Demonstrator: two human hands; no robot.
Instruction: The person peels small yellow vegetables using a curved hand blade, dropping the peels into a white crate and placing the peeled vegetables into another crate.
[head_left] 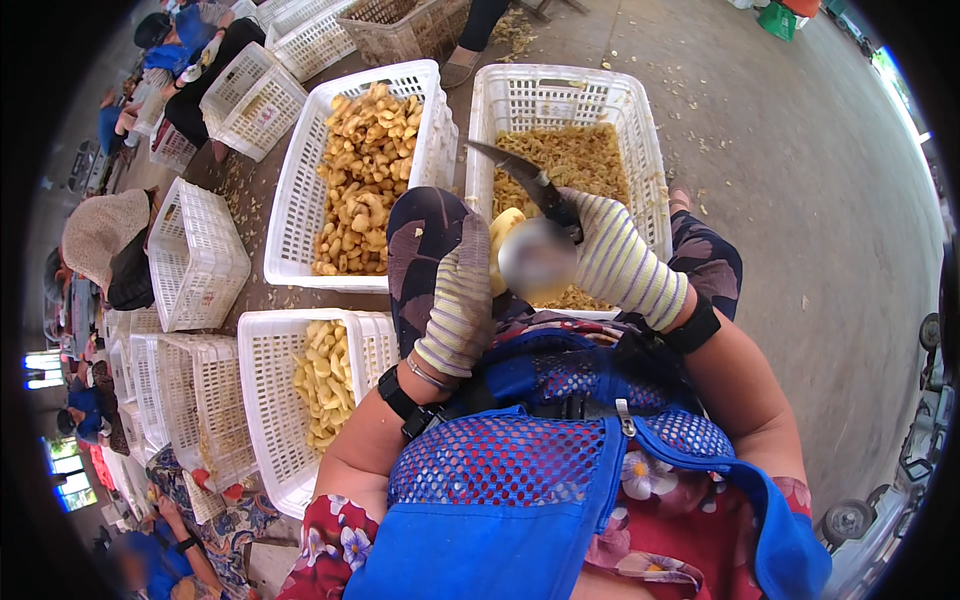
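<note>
My left hand, in a striped knit glove, is closed on a pale yellow piece of ginger above my lap. A round blur covers part of the ginger and the space beside it. In my gloved right hand is a knife with a black handle, its dark curved blade pointing up and left. Beyond my hands stands a white crate with brown peelings inside. Left of it, another white crate holds unpeeled ginger. Peeled ginger lies in a crate by my left arm.
More plastic crates stand along the left, with several people seated among them. A person in a tan hat is near. Scraps are scattered over the concrete floor. Wheeled vehicles or carts line the right edge.
</note>
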